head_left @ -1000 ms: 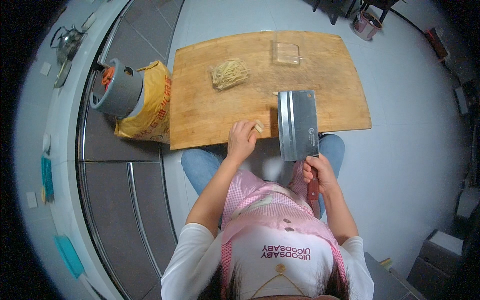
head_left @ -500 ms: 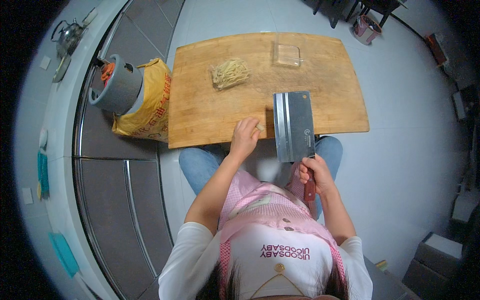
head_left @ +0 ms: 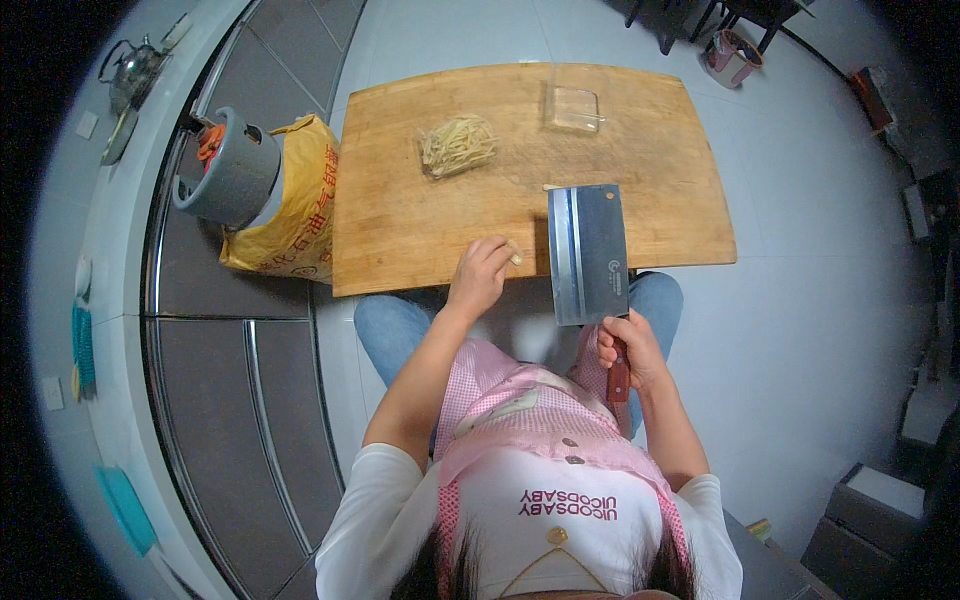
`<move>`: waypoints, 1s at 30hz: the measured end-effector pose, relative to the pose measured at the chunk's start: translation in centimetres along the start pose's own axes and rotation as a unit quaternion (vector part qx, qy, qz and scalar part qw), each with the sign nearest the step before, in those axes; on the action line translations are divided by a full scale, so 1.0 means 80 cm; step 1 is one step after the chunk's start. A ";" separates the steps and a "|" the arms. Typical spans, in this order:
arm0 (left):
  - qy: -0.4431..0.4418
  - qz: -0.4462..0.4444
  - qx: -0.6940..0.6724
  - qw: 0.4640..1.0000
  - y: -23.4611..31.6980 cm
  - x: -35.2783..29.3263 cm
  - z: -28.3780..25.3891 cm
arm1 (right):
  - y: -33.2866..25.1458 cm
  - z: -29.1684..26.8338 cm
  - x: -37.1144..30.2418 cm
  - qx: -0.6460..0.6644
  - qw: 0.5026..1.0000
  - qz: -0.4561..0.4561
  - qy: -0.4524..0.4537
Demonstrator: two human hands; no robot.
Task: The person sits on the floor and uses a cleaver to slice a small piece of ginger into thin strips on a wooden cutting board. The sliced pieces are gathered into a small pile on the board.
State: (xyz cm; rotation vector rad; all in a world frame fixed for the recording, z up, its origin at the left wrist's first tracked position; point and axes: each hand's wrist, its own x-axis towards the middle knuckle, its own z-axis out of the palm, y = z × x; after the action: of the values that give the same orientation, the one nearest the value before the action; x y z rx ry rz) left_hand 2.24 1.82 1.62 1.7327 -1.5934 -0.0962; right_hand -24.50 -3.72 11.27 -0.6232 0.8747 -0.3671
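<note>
My right hand (head_left: 632,348) is wrapped round the dark red handle of a cleaver (head_left: 588,255). Its broad grey blade points away from me, over the near edge of the wooden board-topped table (head_left: 400,225). Beside the blade, on the left, my left hand (head_left: 478,278) pinches a small pale piece of food (head_left: 516,258) by the table's near edge. Another small pale bit (head_left: 548,187) peeks out by the blade's far left corner. Farther back on the left, thin pale strips (head_left: 458,146) lie in a transparent plastic tray.
At the table's far side stands a transparent plastic box (head_left: 573,110). Left of the table are a grey gas cylinder (head_left: 235,170) and a yellow sack (head_left: 300,215), next to dark cabinets (head_left: 235,270). A pink bin (head_left: 733,60) stands on the floor at the far right.
My left hand has shifted slightly to the left with the pale piece. The cleaver has barely moved; a small pale bit now shows by its far corner.
</note>
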 end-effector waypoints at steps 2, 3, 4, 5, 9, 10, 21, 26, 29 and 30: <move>-0.030 0.022 0.024 0.999 -0.005 0.006 -0.005 | 0.000 0.000 0.000 -0.001 1.000 0.002 0.002; -0.031 0.034 0.018 0.999 -0.006 0.009 -0.007 | 0.000 -0.001 0.000 -0.002 1.000 0.003 0.003; -0.032 0.046 0.012 0.998 -0.008 0.013 -0.009 | 0.000 -0.001 0.000 -0.001 1.000 0.002 0.000; -0.032 0.058 0.006 0.998 -0.009 0.017 -0.011 | 0.000 -0.002 0.000 0.000 1.000 0.001 -0.002; -0.061 0.086 0.002 0.994 -0.016 0.027 -0.013 | 0.000 -0.003 0.000 0.001 1.000 0.000 -0.006; -0.061 0.088 0.004 0.994 -0.017 0.027 -0.013 | 0.000 -0.003 0.000 0.002 1.000 -0.001 -0.005; -0.022 0.068 0.002 0.997 -0.001 0.018 0.000 | -0.002 0.001 0.002 -0.013 1.000 0.001 0.003; 0.018 0.043 0.002 0.999 0.002 0.013 0.000 | -0.008 0.008 0.003 -0.084 0.996 -0.015 0.016; 0.035 0.015 0.008 0.999 0.014 0.007 -0.005 | -0.016 0.007 0.009 -0.192 0.980 -0.050 0.015; 0.032 0.019 0.013 0.999 0.015 0.006 -0.004 | -0.020 0.007 0.012 -0.236 0.970 -0.063 0.013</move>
State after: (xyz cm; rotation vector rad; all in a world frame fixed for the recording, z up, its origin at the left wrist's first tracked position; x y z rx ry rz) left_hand 1.54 1.67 2.69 1.7072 -1.5869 -0.0018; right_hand -23.58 -5.23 12.00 -1.1195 0.9582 -0.2821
